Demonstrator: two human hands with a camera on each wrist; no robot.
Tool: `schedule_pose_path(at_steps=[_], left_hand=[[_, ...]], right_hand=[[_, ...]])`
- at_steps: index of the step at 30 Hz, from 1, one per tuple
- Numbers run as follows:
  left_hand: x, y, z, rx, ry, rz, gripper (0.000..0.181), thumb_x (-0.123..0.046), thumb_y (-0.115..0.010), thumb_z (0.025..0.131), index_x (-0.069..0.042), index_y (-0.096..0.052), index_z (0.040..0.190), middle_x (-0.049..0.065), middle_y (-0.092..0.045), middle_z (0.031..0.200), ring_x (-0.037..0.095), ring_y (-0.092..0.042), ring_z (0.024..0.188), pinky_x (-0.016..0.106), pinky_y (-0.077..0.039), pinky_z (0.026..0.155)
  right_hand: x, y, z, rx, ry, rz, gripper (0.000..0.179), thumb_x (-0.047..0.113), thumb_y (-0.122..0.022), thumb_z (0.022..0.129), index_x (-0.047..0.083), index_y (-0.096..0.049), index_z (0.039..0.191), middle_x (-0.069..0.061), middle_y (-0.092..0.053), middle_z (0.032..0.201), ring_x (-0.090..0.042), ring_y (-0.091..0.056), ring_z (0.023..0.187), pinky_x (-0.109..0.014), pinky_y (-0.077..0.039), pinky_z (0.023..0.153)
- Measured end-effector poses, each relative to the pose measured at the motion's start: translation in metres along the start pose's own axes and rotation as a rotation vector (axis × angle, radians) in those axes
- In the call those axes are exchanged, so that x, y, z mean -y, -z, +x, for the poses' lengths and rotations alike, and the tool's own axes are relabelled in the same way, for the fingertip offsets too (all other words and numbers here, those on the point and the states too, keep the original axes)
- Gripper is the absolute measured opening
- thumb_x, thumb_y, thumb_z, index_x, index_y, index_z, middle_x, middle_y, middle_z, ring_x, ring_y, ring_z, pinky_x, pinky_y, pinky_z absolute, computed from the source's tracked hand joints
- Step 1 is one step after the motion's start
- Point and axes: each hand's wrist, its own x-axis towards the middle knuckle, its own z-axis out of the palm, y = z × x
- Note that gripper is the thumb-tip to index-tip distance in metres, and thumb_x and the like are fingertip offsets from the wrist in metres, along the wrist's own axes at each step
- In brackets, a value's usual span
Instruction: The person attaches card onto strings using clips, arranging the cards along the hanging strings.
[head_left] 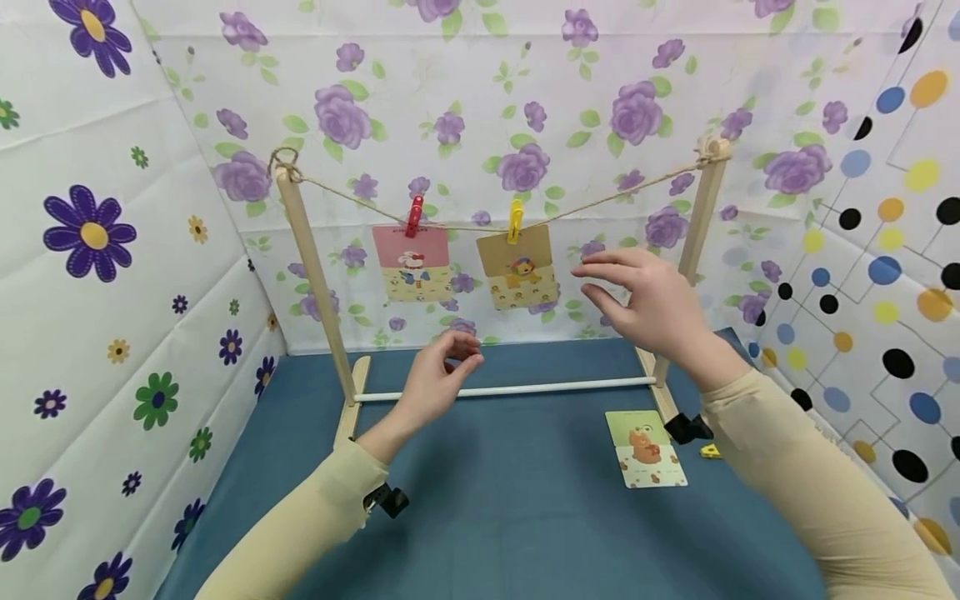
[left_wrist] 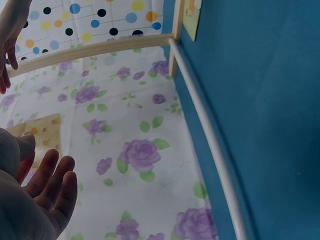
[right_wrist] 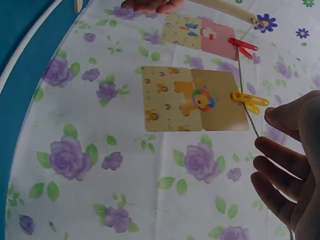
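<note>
A tan card with a lion (head_left: 522,272) hangs from the twine by a yellow clothespin (head_left: 515,222). To its left a pink card with a rabbit (head_left: 412,265) hangs from a red clothespin (head_left: 415,217). My right hand (head_left: 643,302) is raised just right of the tan card, fingers bent loosely and nothing between them; in the right wrist view its thumb is near the yellow clothespin (right_wrist: 252,101). Lower down, below the cards, my left hand (head_left: 438,371) holds nothing, its fingers loosely curved. A green card with a bear (head_left: 647,450) lies on the table by the right post.
The twine (head_left: 600,200) sags between two wooden posts (head_left: 315,283), tied at their tops. A white rod (head_left: 555,388) joins the stand's feet low across the blue table (head_left: 510,500). Another yellow clothespin (head_left: 710,451) lies beside my right sleeve. Patterned cloth walls (head_left: 450,83) enclose the table.
</note>
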Motion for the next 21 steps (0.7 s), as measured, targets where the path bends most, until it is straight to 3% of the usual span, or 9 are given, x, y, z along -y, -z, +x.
schedule_pose_path(at_steps=[9, 18, 21], left_hand=[[0.015, -0.015, -0.016, 0.063, 0.028, -0.025, 0.019, -0.02, -0.069, 0.107, -0.015, -0.069, 0.125, -0.002, -0.073, 0.111, 0.014, -0.068, 0.099, 0.035, -0.054, 0.076], [0.029, -0.035, -0.032, 0.095, 0.063, -0.083, 0.02, -0.019, -0.07, 0.107, -0.01, -0.07, 0.125, 0.001, -0.073, 0.109, 0.018, -0.069, 0.097, 0.036, -0.055, 0.078], [0.03, -0.044, -0.035, 0.113, 0.07, -0.085, 0.022, -0.019, -0.07, 0.107, -0.007, -0.07, 0.126, 0.001, -0.073, 0.109, 0.018, -0.069, 0.097, 0.035, -0.054, 0.077]], right_hand=[[-0.019, -0.018, -0.047, 0.005, -0.086, 0.068, 0.028, 0.008, -0.081, 0.096, 0.014, -0.081, 0.124, -0.007, -0.076, 0.125, -0.03, -0.07, 0.111, -0.045, -0.054, 0.071], [-0.042, -0.036, -0.105, 0.209, -0.207, 0.2, 0.026, 0.014, -0.076, 0.103, 0.02, -0.08, 0.127, -0.003, -0.075, 0.127, -0.014, -0.071, 0.086, -0.036, -0.051, 0.064], [-0.049, -0.041, -0.124, 0.265, -0.257, 0.23, 0.024, 0.015, -0.074, 0.104, 0.022, -0.08, 0.127, 0.0, -0.076, 0.125, -0.013, -0.072, 0.09, -0.035, -0.055, 0.068]])
